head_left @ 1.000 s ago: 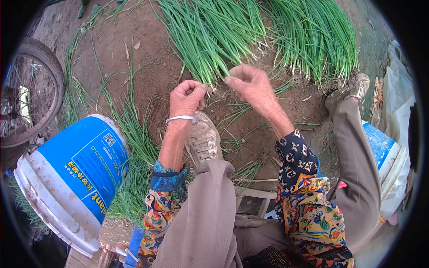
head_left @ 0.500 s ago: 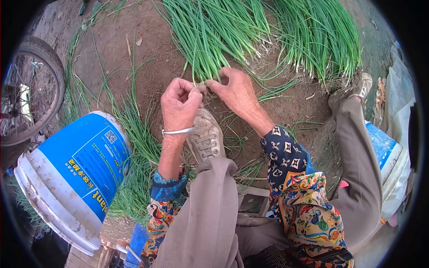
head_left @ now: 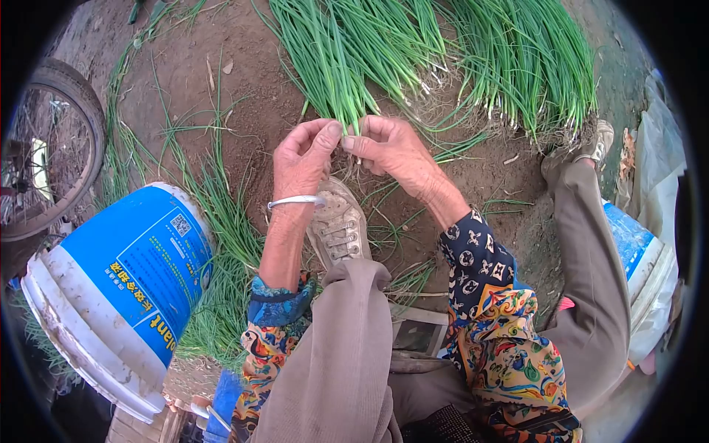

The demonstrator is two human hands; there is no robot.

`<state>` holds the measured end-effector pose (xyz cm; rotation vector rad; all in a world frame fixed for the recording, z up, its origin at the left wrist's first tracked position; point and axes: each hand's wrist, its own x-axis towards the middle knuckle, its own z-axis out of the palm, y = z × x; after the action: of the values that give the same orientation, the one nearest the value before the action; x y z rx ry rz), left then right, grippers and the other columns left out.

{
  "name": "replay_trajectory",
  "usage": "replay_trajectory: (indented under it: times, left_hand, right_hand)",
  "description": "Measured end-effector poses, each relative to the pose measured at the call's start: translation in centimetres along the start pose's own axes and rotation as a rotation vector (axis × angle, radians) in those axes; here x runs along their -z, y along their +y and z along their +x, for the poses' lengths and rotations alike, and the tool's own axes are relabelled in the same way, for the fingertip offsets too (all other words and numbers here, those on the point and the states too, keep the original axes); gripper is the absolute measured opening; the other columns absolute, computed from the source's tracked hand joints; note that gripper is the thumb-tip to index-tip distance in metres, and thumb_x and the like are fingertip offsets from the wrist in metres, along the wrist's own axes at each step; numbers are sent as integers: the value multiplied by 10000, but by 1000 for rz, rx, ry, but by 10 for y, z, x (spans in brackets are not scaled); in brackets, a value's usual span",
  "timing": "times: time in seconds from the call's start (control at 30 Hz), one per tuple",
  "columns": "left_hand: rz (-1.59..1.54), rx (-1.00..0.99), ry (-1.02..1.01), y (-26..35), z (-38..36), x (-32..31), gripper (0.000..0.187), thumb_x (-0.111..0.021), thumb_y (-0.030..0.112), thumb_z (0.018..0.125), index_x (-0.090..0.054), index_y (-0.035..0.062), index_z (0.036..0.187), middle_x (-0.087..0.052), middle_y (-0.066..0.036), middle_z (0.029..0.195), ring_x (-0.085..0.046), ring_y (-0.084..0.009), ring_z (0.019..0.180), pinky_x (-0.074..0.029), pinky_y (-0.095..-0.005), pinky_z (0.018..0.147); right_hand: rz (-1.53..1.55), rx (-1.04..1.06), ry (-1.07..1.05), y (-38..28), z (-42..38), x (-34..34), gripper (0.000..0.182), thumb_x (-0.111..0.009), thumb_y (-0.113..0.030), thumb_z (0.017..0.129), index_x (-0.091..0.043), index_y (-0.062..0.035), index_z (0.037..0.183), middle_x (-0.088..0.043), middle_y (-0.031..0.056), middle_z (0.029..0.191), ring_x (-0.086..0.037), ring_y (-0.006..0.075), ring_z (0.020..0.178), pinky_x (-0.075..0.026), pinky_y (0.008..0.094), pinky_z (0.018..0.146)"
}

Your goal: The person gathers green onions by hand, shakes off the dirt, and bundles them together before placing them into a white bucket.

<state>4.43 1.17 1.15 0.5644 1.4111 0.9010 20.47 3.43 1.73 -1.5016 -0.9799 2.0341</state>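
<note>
Crumbly brown dirt — L hand [head_left: 299, 159] & R hand [head_left: 390, 148] both pinch slim green scallions [head_left: 347, 66] w/ fingertips.

patterned sleeves [head_left: 496, 325] — silver bangle [head_left: 297, 201], beige trousers [head_left: 347, 354]

We find legible print on one item only: the blue-and-white bucket [head_left: 118, 295] lying on its side below and to the left of the left hand [head_left: 299, 159]. Its blue label carries yellow Latin letters, of which we read "lant", the start being cut off at the bucket's curve. Beside these runs a line of yellow Chinese characters, too small for us to read. A QR code sits in the white panel of the label. We read no other markings.
</note>
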Motion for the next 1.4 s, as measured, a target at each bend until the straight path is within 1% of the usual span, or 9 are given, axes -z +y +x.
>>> replay_trajectory:
  times: [0.17, 0.3, 0.37, 0.47, 0.57, 0.77, 0.8, 0.9, 1.4]
  left_hand:
    - [-72, 62, -135, -6, 1, 3, 293, -699, 214, 847, -669, 2, 1047, -663, -46, 913, -584, -91, 813, -471, -245, 751]
    - [-249, -32, 54, -6, -4, 7, 213, -620, 208, 900, -626, 18, 996, -677, -92, 899, -633, -143, 832, -507, -287, 764]
    - [-304, -52, 69, -7, -1, 12, 187, -594, 200, 915, -600, 29, 990, -653, -79, 843, -595, -136, 704, -491, -276, 646]
    - [-449, -34, 110, -9, 0, 13, 168, -564, 197, 935, -566, 40, 994, -584, -36, 737, -460, -88, 507, -391, -230, 453]
    - [-476, 25, 117, -12, -1, 13, 165, -565, 193, 935, -562, 41, 1000, -570, -30, 732, -420, -75, 493, -349, -219, 440]
    - [-416, 35, 98, -9, -3, 12, 181, -634, 187, 893, -564, 48, 987, -590, -38, 767, -434, -67, 499, -350, -212, 444]
    - [-380, 37, 88, -9, -2, 9, 198, -652, 193, 880, -571, 44, 983, -597, -36, 760, -444, -65, 501, -353, -214, 441]
    - [-290, 64, 60, -7, -1, -4, 243, -693, 201, 847, -592, 32, 990, -615, -30, 746, -467, -60, 503, -357, -216, 436]
    - [-150, 135, -63, -5, 7, -12, 211, -694, 133, 826, -613, 38, 996, -547, 27, 684, -433, -29, 506, -305, -180, 439]
  right_hand:
    - [-308, 203, 56, 14, -5, -13, 216, -627, -167, 838, -606, 48, 841, -585, 78, 673, -526, 175, 604, -458, 356, 599]
    - [-482, 336, 241, 0, -13, -11, 249, -644, -196, 816, -590, 41, 871, -614, 176, 812, -603, 301, 733, -475, 411, 672]
    - [-717, 452, 517, 7, 1, 3, 251, -662, -160, 794, -589, 28, 943, -606, 181, 857, -605, 324, 802, -485, 413, 717]
    - [-918, 405, 553, 10, 15, 12, 268, -672, -126, 780, -582, 23, 985, -606, 182, 875, -608, 336, 837, -491, 421, 750]
    - [-909, 358, 459, 15, 26, 18, 259, -667, -150, 768, -592, 26, 943, -608, 195, 874, -610, 356, 849, -490, 430, 768]
    - [-454, 90, 263, -7, 18, 30, 256, -593, -211, 763, -631, 12, 882, -624, 85, 718, -563, 154, 654, -472, 318, 621]
    - [-344, 13, 179, -11, 14, 31, 255, -560, -212, 790, -660, -14, 917, -636, 18, 713, -460, 61, 581, -407, 242, 542]
    - [9, 64, 68, -2, 9, 27, 264, -545, -222, 824, -669, -37, 966, -660, -2, 777, -428, 39, 564, -371, 212, 516]
    - [-122, 28, -37, 3, 0, 11, 242, -556, -236, 918, -622, -9, 967, -620, 11, 749, -561, 53, 570, -443, 197, 492]
